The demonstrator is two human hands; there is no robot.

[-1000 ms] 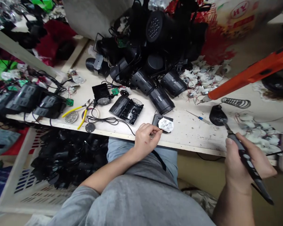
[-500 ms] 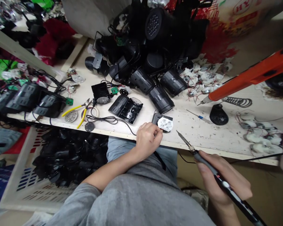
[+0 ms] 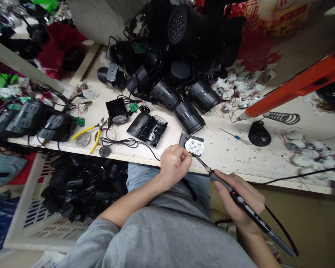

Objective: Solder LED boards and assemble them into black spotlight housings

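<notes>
My right hand (image 3: 240, 199) is wrapped round the handle of a soldering iron (image 3: 231, 191). The iron's tip reaches the lower edge of a white LED board (image 3: 194, 146), close to my left fingertips; whether it touches is too small to tell. Under the board, at the bench's front edge, lies a dark plastic piece (image 3: 183, 139). My left hand (image 3: 175, 162) is closed in a pinch at the board's lower left corner, and what sits between its fingers is hidden. Just behind and left is an opened black housing (image 3: 149, 129) with its inside showing.
Yellow-handled pliers (image 3: 95, 134) and a coiled black cable (image 3: 123, 142) lie left. Black lamp housings (image 3: 190, 117) pile up behind. An orange electric screwdriver (image 3: 293, 87) slants in from the right, near a small screwdriver (image 3: 234, 136). A white crate (image 3: 19, 227) of black parts stands below.
My right hand has brought the soldering iron left and up, so its tip is now at the LED board beside my left fingers. My left hand has stayed in place.
</notes>
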